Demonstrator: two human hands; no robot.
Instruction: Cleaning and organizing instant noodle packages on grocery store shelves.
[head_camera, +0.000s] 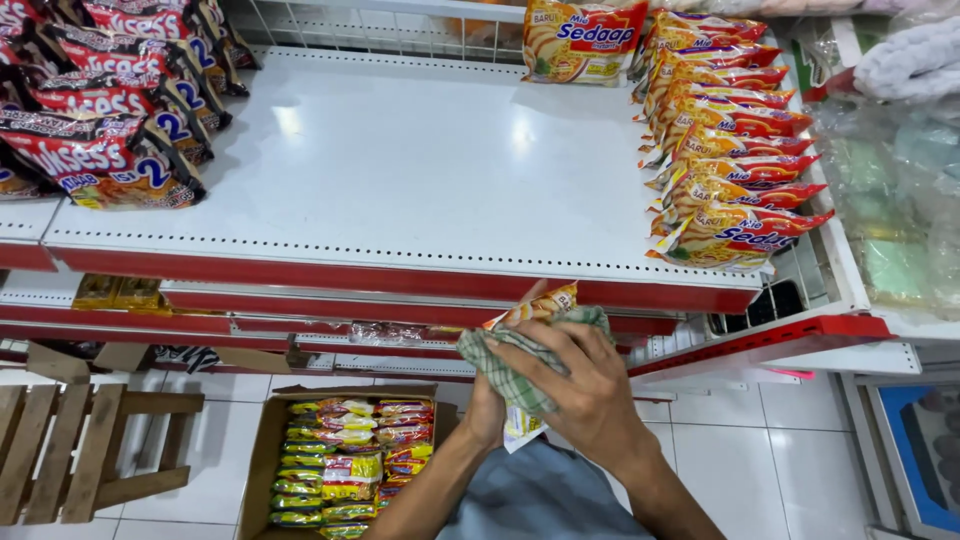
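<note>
A white metal shelf (400, 170) fills most of the view, with a red front lip and a wide bare stretch across its middle. At its right edge a row of orange-and-yellow instant noodle packets (735, 150) overlaps from the back corner down to the front edge, and one more packet (583, 40) leans against the back rail. At the left edge sits a stack of red-and-black noodle packets (100, 100). On the tiled floor below, an open cardboard box (345, 460) holds more packets laid in rows, with a wooden stool (70, 450) to its left.

Just under the shelf's front lip, the two hands meet around a single noodle packet (535, 310). The right hand (590, 385) lies on top, its fingers spread and pressing a green checked cloth (520, 365) against the wrapper. The left hand (487, 410) is closed on the packet from beneath, mostly hidden behind cloth and packet.

Risks, as I judge them: the wrapper is slick and the left hand's grip is low on it, so a firm rub could push the packet out and drop it to the floor or into the box. Pressing hard could crush the brittle noodles inside. The loose cloth corner could also catch the shelf lip.
</note>
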